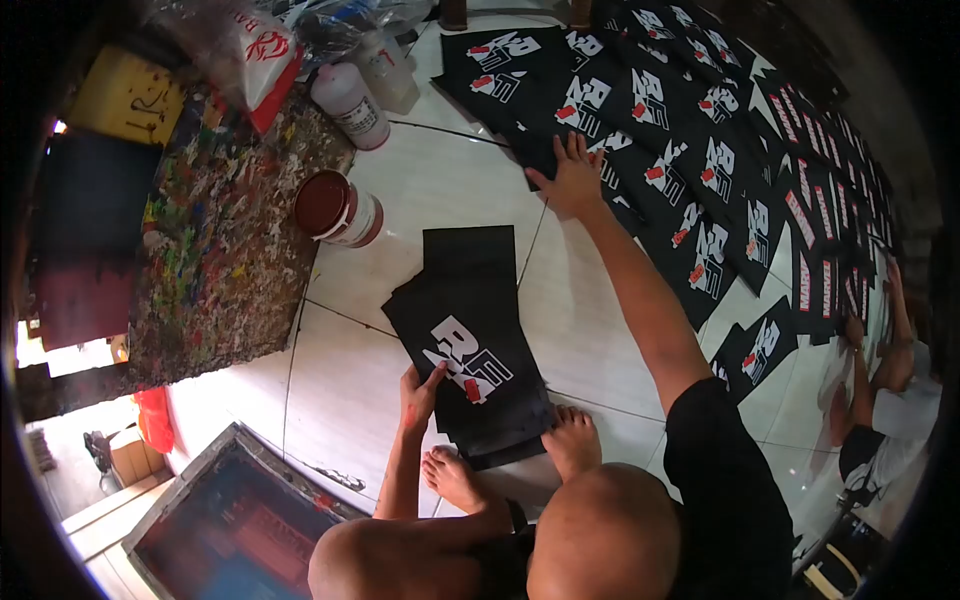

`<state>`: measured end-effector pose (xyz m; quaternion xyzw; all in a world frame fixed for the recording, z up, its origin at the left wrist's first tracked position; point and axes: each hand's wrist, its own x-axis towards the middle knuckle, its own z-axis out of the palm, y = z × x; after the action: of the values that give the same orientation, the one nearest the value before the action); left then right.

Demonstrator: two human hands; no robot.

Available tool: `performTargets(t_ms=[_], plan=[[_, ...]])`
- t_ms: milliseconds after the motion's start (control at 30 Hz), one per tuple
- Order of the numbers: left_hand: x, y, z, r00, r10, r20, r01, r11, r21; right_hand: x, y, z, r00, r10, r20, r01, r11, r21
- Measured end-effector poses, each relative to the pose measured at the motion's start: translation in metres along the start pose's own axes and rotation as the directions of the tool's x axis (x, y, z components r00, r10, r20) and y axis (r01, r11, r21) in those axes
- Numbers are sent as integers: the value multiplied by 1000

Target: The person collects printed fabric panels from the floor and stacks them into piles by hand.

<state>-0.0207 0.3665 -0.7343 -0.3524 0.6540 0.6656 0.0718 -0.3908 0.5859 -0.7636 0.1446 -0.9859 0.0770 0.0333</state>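
Observation:
My left hand [420, 397] grips the left edge of a stack of black printed sheets [495, 330], its thumb on top beside a white, grey and red letter print. The stack lies fanned unevenly on the floor by my feet. My right hand [574, 180] is stretched out to the upper right, fingers spread, touching the edge of the spread-out black printed sheets [640, 135]. Those overlap in rows and carry the same print. I cannot make out whether they are fabric or another material. One small group of printed sheets [757, 345] lies nearer my right arm.
A paint-crusted board [230, 230] stands at left, with a brown-lidded tub [340, 208], a white bottle [350, 105] and a plastic bag [250, 60] about it. A framed screen [240, 520] sits lower left. Another person [890, 390] sits at far right near red-and-white printed strips [825, 200].

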Motion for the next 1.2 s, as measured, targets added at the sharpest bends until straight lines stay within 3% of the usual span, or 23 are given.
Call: performTargets(t_ms=[100, 167, 233, 267, 300, 367, 400, 467, 500, 533, 567, 600, 633, 667, 733, 767, 800, 833, 867, 900, 1000, 1200], plan=[[1, 3, -2, 1000, -21, 4, 21, 1000, 13, 1, -18, -9, 999, 9, 44, -9, 1000, 12], [-2, 2, -2, 1000, -28, -4, 28, 999, 38, 9, -21, -1, 1000, 19, -15, -19, 1000, -14], [-1, 1, -1, 1000, -10, -19, 10, 1000, 3, 22, -17, 0, 997, 47, 56, -43, 996, -75], [0, 2, -1, 1000, -4, -10, 5, 1000, 4, 21, -18, -8, 981, -32, -190, 11, 994, -110], [0, 2, -1, 1000, -13, 2, 13, 1000, -17, 19, -13, -19, 980, -29, -195, 6, 993, -117], [1, 3, -4, 1000, -7, 26, 8, 999, -45, 14, -3, -50, 987, -81, 142, 31, 945, 324], [3, 1, -8, 998, -43, 42, 45, 998, -51, -13, 5, -42, 977, -198, -78, 212, 920, 330], [5, -3, -12, 992, -69, 107, 84, 987, -139, -97, -8, -86, 961, -270, 62, 219, 877, 429], [10, -12, -16, 988, -92, 120, 112, 978, -174, -144, -13, -92, 931, -364, 1, 350, 895, 275], [9, -5, -14, 977, -118, 175, 169, 933, -317, -189, -12, -77, 843, -534, -63, 533, 814, 230], [9, 2, -12, 961, -137, 241, 234, 866, -443, -226, -15, -78, 704, -710, -37, 697, 680, 228], [16, -16, -32, 920, -153, 361, 297, 873, -387, -256, -20, -78, 642, -764, 60, 732, 634, 249], [18, -20, -34, 927, -93, 363, 241, 890, -388, -278, -31, -82, 578, -801, 156, 754, 598, 272], [20, -25, -35, 931, -32, 363, 183, 903, -389, -298, -36, -82, 589, -795, 147, 696, 591, 407], [8, -13, -31, 988, -89, 122, 104, 987, -121, -320, -47, -86, 645, -747, 164, 531, 592, 606], [46, -68, -56, 987, -32, 155, 20, 997, 78, -320, -50, -91, 688, -699, 196, 430, 610, 666], [62, -89, -64, 981, -39, 189, 47, 998, -35, -320, -53, -93, 810, -551, 201, 316, 699, 642], [76, -109, -71, 974, -46, 223, 80, 986, -145, -314, -56, -79, 947, -308, 91, 201, 790, 579], [74, -91, -47, 974, -32, 225, 69, 985, -159, -306, -59, -72, 987, -1, 159, -85, 843, 531], [59, -58, -2, 975, 8, 223, 20, 992, -123, -309, -68, -77, 943, 98, 319, -259, 818, 513], [36, -20, 64, 959, 54, 279, -43, 998, -46, -307, -64, -80, 960, 37, 279, -202, 780, 593], [23, -7, 90, 932, 83, 353, -78, 997, -29, -321, -49, -90, 969, 43, 243, -186, 773, 607]])
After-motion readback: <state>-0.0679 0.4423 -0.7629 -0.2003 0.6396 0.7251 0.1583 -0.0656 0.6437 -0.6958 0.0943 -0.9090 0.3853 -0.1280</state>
